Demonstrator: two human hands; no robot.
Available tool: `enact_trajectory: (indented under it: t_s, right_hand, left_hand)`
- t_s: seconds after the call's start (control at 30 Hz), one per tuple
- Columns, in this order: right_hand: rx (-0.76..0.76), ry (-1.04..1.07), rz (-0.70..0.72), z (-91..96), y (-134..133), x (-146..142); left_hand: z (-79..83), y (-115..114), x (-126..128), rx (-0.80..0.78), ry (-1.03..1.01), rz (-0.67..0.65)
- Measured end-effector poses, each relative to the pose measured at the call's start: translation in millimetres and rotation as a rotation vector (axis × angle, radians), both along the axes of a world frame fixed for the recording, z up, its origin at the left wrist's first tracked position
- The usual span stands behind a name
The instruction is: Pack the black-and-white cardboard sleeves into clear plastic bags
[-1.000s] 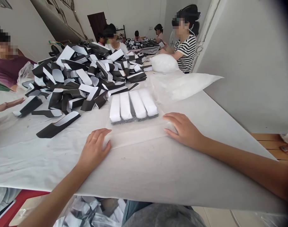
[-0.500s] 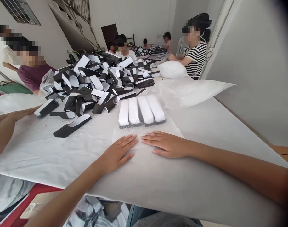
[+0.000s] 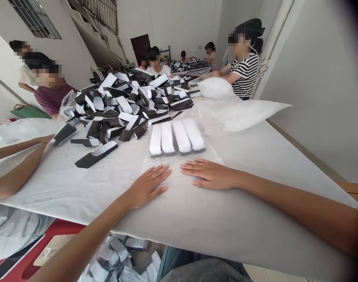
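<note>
My left hand (image 3: 149, 184) lies flat on the near edge of a clear plastic bag (image 3: 215, 156), fingers stretched out and holding nothing. Opposite it, my right hand (image 3: 209, 174) rests palm down with its fingers extended, on the bag's near right part. Just beyond my fingertips, the bag contains several white padded strips (image 3: 183, 137) side by side, with dark edges showing underneath. A single black-and-white folded piece (image 3: 96, 155) lies on the white-covered table (image 3: 240, 219) to the left of my hands.
A large heap of black-and-white folded pieces (image 3: 123, 103) covers the table's far left. Clear plastic bags (image 3: 234, 115) lie at the far right, near a person in a striped top (image 3: 245, 76). At left, a co-worker's arms (image 3: 23, 172) reach over the table. Wrapped pieces (image 3: 117, 254) lie below the table edge.
My hands stay flat, with the right one shifted slightly right and away from the left. The co-worker's arms at left have moved inward, and the view has turned slightly.
</note>
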State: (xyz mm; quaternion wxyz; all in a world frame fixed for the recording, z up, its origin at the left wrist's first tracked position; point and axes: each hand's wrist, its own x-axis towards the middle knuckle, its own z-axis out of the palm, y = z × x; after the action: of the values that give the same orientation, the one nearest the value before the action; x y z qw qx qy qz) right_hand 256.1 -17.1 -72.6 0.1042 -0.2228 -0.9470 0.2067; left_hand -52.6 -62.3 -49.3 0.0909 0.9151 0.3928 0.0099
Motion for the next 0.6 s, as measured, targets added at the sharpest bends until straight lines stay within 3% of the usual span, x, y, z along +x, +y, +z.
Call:
enact_trajectory:
  t_s: [0.23,0.43,0.6]
  right_hand:
    - [0.094,0.008,-0.082,3.0,-6.5,12.7]
    - [0.341,-0.115,-0.207,-2.6,-12.8,17.6]
    - [0.32,-0.061,-0.257,-1.6,-9.2,17.0]
  left_hand:
    - [-1.8,-1.3,0.7,-0.015,-0.171,0.135]
    - [-2.2,-7.8,4.0,-0.025,-0.271,0.284]
    - [-1.4,-12.4,6.4,0.007,-0.307,0.331]
